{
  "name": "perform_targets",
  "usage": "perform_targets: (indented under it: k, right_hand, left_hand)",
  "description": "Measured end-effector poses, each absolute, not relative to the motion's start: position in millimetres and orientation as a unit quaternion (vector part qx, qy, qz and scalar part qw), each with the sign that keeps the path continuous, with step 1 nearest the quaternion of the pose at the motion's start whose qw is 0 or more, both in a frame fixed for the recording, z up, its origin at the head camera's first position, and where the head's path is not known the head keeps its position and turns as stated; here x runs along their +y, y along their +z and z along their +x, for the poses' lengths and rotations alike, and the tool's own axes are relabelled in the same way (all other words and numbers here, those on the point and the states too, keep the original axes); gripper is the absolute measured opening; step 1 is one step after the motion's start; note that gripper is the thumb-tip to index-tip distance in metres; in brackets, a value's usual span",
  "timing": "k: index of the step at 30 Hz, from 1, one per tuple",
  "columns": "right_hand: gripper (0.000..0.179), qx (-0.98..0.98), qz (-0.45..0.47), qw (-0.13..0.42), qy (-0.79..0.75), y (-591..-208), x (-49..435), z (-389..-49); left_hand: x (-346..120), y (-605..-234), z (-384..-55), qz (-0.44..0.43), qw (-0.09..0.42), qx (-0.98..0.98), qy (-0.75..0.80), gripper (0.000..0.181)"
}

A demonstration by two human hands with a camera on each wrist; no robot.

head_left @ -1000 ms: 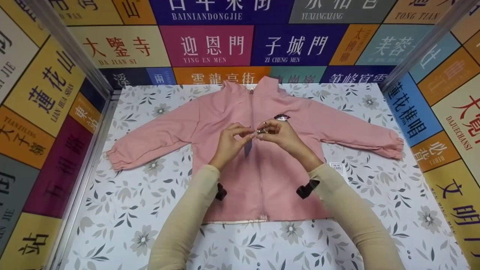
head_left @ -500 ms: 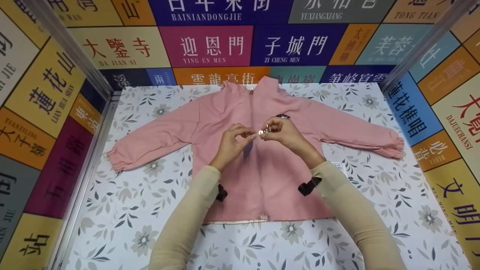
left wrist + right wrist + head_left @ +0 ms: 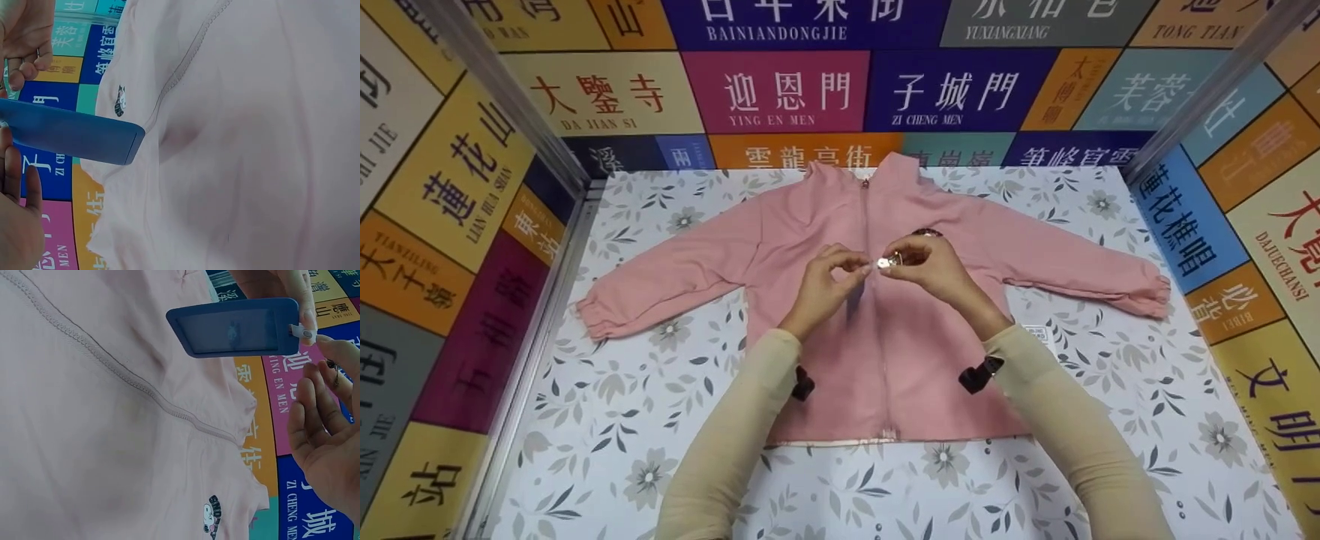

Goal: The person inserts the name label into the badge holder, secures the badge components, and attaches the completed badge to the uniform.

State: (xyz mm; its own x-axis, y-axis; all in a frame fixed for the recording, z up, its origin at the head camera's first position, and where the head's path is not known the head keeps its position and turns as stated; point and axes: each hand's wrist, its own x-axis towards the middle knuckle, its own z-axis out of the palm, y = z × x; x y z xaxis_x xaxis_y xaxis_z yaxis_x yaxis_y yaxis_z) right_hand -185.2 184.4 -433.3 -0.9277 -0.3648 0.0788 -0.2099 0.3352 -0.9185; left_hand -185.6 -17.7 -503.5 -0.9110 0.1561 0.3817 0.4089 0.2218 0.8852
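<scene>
The badge (image 3: pixel 230 332) is pinched at its tab (image 3: pixel 301 333) by the left hand (image 3: pixel 823 283) and hung below it; a clip (image 3: pixel 887 262) is gripped by the right hand (image 3: pixel 933 268) alongside; the jacket (image 3: pixel 832 390) is spread beneath both.

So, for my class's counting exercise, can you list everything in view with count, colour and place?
Jacket: one, pink, spread on the tabletop
Zip: one, greyish, down the jacket's front
Chest print: one, black and white, on the jacket
Badge holder: one, blue, at the left hand's fingertips
Metal clip: one, shiny, in the right hand
Label: one, white, printed, beside the jacket
Tabletop: one, white with grey flowers and leaves, under everything
Sign panels: many, multicoloured, on the walls
Wrist cameras: two, black, one per wrist
Sleeves: two, beige, on the forearms
Left hand, right hand: two, bare, above the jacket
</scene>
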Motion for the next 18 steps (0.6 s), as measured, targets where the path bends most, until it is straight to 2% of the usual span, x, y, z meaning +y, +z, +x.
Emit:
perform_targets:
  k: [8,14,18]
  right_hand:
    - [0.020,0.810,-0.179,0.046,-0.557,-435.9,182.1,-182.2]
    - [0.020,0.799,-0.166,0.043,-0.576,-441.5,182.0,-183.2]
    - [0.020,0.790,-0.165,0.037,-0.590,-443.2,181.3,-183.5]
  left_hand:
    - [-12.3,-495.9,-179.1,-0.169,0.119,-0.771,-0.603,0.013]
    - [-15.6,-502.8,-185.0,-0.173,0.116,-0.767,-0.607,0.012]
    - [-16.4,-504.9,-187.6,-0.186,0.132,-0.766,-0.601,0.013]
